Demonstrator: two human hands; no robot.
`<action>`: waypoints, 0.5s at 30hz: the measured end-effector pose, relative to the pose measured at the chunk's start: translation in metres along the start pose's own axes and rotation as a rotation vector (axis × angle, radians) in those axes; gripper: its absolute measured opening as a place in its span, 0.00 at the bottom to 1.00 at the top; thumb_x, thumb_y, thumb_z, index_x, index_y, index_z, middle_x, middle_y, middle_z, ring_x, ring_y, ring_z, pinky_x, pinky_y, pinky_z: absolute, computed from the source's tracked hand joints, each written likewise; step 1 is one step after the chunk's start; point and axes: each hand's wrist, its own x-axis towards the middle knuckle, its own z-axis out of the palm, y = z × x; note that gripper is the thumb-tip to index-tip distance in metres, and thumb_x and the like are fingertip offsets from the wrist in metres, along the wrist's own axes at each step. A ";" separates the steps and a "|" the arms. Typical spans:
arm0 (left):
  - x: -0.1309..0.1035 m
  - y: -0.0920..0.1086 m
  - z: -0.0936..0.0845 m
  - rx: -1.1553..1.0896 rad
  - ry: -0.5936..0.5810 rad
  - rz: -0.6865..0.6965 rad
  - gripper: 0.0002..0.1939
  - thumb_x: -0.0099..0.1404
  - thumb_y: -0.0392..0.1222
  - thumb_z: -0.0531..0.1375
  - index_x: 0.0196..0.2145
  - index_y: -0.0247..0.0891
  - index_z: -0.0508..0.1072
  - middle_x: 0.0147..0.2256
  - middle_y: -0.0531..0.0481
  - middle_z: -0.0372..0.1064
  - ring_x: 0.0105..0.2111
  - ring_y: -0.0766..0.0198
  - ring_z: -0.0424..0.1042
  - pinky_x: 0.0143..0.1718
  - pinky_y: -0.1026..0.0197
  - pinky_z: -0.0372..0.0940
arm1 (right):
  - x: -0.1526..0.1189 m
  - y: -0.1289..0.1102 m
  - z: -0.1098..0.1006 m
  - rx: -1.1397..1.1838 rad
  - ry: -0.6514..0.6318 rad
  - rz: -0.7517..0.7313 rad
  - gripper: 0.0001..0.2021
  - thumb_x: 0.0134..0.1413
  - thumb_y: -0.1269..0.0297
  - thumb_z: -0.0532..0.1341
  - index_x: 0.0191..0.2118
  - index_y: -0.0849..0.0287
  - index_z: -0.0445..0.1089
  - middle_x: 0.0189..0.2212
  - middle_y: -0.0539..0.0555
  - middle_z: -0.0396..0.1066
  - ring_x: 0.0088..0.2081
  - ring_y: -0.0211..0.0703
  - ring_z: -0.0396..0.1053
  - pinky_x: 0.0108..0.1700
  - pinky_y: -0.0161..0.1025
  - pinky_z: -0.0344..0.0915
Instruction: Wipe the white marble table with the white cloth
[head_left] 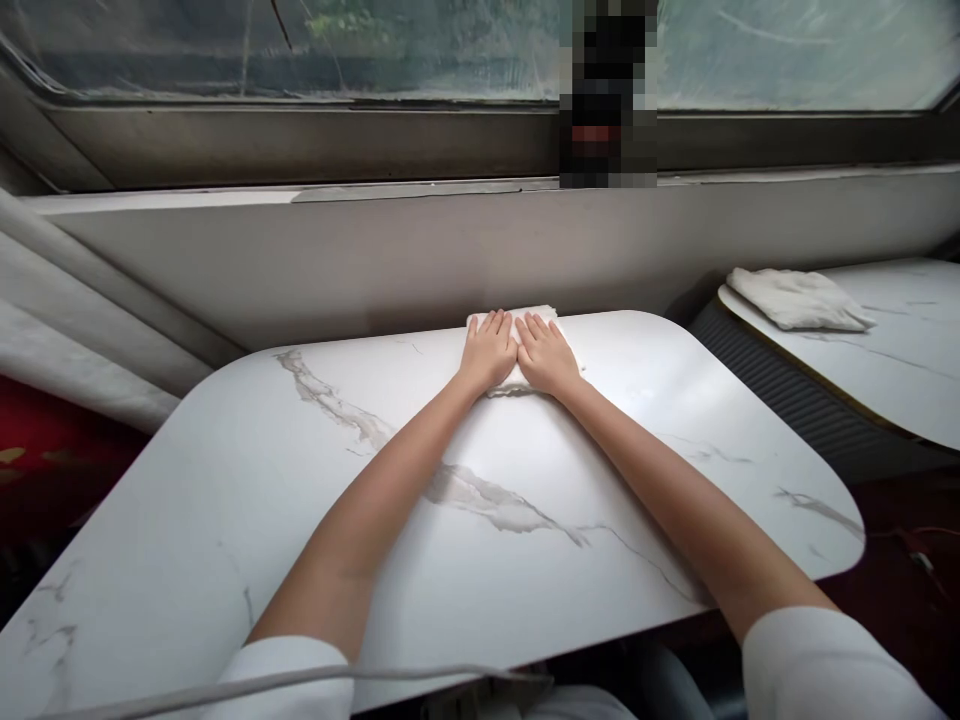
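Observation:
A folded white cloth [517,382] lies on the white marble-patterned table [637,560], close to its far edge by the wall. My left hand [489,352] rests flat on the cloth with its fingers stretched forward. Beside it, my right hand [547,354] also presses flat on the cloth, fingers extended. The two hands touch or nearly touch at the thumbs. Both palms cover much of the cloth, so its middle is hidden.
To the right stands a second marble-patterned table [907,345] with another white cloth [799,298] near its corner. A window [420,55] runs above the wall ledge. Pale curtain fabric [82,320] hangs at left. A grey cord [300,682] crosses the bottom foreground.

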 end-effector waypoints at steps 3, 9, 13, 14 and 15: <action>-0.045 0.014 -0.006 0.013 -0.010 0.044 0.27 0.69 0.38 0.39 0.63 0.25 0.51 0.65 0.40 0.45 0.65 0.58 0.43 0.65 0.49 0.35 | -0.048 -0.015 -0.011 0.001 -0.010 -0.009 0.27 0.62 0.67 0.41 0.64 0.74 0.51 0.64 0.65 0.48 0.65 0.52 0.44 0.64 0.52 0.41; -0.176 0.033 -0.032 -0.018 -0.074 0.278 0.28 0.70 0.40 0.40 0.64 0.24 0.49 0.65 0.38 0.42 0.66 0.57 0.37 0.65 0.47 0.31 | -0.173 -0.062 -0.047 0.006 -0.037 -0.200 0.28 0.62 0.66 0.42 0.64 0.79 0.47 0.64 0.68 0.47 0.66 0.56 0.37 0.65 0.61 0.38; -0.228 0.030 -0.046 -0.045 -0.091 0.274 0.28 0.70 0.41 0.40 0.64 0.23 0.48 0.65 0.36 0.40 0.66 0.56 0.35 0.65 0.46 0.34 | -0.204 -0.080 -0.060 0.044 -0.057 -0.344 0.29 0.60 0.63 0.46 0.63 0.76 0.52 0.62 0.69 0.52 0.66 0.58 0.41 0.64 0.63 0.41; -0.232 0.026 -0.047 -0.046 -0.098 0.248 0.29 0.70 0.41 0.40 0.64 0.21 0.47 0.65 0.35 0.40 0.66 0.56 0.36 0.65 0.46 0.35 | -0.202 -0.083 -0.059 0.058 -0.063 -0.365 0.29 0.60 0.62 0.47 0.63 0.76 0.53 0.62 0.69 0.52 0.65 0.58 0.42 0.64 0.61 0.44; -0.231 0.021 -0.048 -0.047 -0.104 0.217 0.29 0.70 0.41 0.40 0.64 0.20 0.47 0.65 0.35 0.40 0.66 0.56 0.36 0.65 0.46 0.37 | -0.196 -0.086 -0.057 0.072 -0.067 -0.379 0.29 0.60 0.62 0.47 0.63 0.77 0.53 0.63 0.69 0.51 0.65 0.58 0.42 0.64 0.59 0.46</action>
